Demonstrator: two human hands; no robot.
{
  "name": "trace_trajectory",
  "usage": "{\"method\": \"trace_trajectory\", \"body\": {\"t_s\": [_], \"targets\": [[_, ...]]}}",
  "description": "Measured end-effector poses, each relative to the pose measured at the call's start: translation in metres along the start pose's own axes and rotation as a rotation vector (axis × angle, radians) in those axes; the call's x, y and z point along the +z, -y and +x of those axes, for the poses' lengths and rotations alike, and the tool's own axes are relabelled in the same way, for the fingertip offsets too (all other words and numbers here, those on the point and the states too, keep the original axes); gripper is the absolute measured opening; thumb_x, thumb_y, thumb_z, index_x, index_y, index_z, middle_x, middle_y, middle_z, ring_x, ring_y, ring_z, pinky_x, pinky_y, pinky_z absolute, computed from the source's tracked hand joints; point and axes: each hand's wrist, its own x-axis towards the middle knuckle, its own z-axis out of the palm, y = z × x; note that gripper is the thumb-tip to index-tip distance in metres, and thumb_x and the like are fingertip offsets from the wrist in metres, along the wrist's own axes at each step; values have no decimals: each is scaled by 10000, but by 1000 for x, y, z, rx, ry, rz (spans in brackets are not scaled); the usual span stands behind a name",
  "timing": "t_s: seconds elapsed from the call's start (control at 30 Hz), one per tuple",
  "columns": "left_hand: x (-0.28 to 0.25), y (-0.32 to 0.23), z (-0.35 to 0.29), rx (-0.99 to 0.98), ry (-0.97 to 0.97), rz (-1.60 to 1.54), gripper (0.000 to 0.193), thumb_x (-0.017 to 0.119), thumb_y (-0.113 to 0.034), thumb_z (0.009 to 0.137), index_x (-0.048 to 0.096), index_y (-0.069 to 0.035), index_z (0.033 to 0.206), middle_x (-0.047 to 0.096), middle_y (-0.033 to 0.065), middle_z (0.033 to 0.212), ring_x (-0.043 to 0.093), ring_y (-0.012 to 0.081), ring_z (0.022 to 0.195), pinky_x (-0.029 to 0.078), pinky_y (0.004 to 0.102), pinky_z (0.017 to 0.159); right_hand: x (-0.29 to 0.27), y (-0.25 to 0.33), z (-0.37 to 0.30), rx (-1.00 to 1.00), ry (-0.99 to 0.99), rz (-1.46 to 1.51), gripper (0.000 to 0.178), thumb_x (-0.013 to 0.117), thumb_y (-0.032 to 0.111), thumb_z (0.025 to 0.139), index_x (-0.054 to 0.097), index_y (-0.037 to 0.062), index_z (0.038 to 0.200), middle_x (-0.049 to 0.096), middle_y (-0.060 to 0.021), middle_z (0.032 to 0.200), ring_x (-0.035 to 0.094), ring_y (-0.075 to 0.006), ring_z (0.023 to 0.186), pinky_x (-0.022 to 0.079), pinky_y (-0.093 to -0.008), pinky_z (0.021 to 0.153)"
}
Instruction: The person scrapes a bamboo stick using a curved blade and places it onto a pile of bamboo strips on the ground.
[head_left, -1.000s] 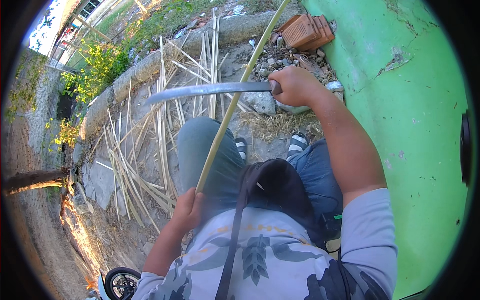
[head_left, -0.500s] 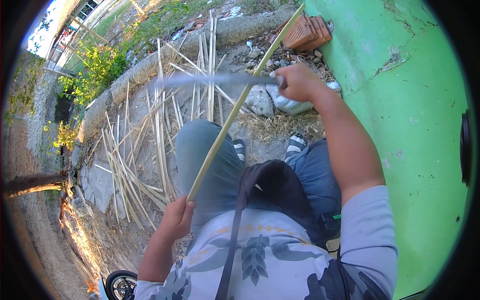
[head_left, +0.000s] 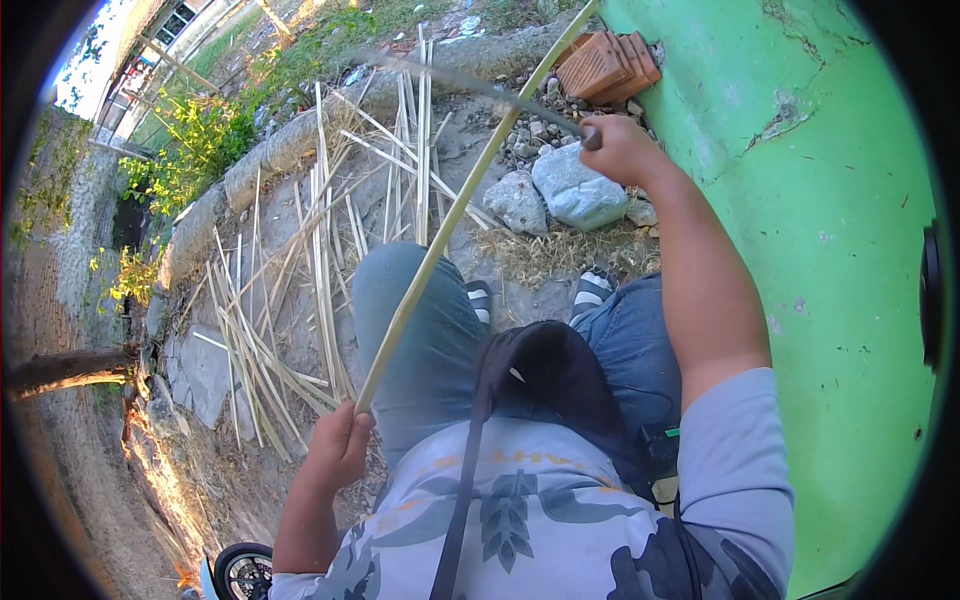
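A long, pale yellow-green bamboo strip [head_left: 447, 238] slants over my left knee, from lower left up to the far right. Its near end is in my closed left hand [head_left: 338, 447]. My right hand [head_left: 622, 152] is wrapped round the dark handle of a long-bladed knife [head_left: 462, 80]. The blade points to the far left and crosses the strip near its far part, close to my right hand. Whether the edge touches the strip is hard to make out. On the ground ahead and left lie many split bamboo strips [head_left: 322, 250], loosely crossed.
Large stones [head_left: 582, 187] and stacked orange clay tiles [head_left: 608, 68] stand ahead at the right, beside a green wall [head_left: 820, 300]. A low concrete kerb [head_left: 262, 158] curves along the far left. A black bag [head_left: 555, 375] lies across my lap. A wheel [head_left: 245, 575] shows at lower left.
My right hand has moved slightly away and right, and the blade has swung farther up along the strip. My left hand has shifted slightly left and nearer, with the strip.
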Motion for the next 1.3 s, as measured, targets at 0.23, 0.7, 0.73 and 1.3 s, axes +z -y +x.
{"method": "trace_trajectory", "body": {"t_s": [0.23, 0.7, 0.73, 1.3], "targets": [[-1, 1, -3, -93, -2, 2, 277, 508, -233, 1045, 607, 12, 964, 576, 120, 666, 575, 237, 594, 462, 364, 592, -1, 1, -5, 1, -12, 27, 249, 662, 251, 819, 699, 56, 969, 712, -194, 895, 689, -381, 874, 542, -455, 799], [19, -10, 20, -69, 101, -285, 238, 600, -230, 989, 598, 4, 1036, 573, 44, 794, 529, 124, 724, 458, 312, 663, -2, 14, -12, -191, -75, -9, 223, 692, 191, 772, 672, 18, 912, 678, -206, 800, 656, -396, 753, 517, -444, 700], [22, -19, 26, -72, 110, -337, 237, 623, -221, 968, 592, 1, 1045, 579, 49, 810, 533, 125, 741, 461, 314, 676, 0, 19, -14, -196, -82, -46, 219, 690, 198, 779, 677, 25, 912, 686, -201, 809, 662, -394, 762, 524, -445, 709], [27, -54, 80, -19, 60, -166, 307, 782, -199, 883, 563, -20, 1003, 579, 44, 753, 540, 120, 701, 468, 308, 629, 17, 58, -16, -245, 52, 25, 164, 656, 221, 820, 698, 99, 921, 714, -174, 839, 698, -375, 831, 555, -477, 789]]}}
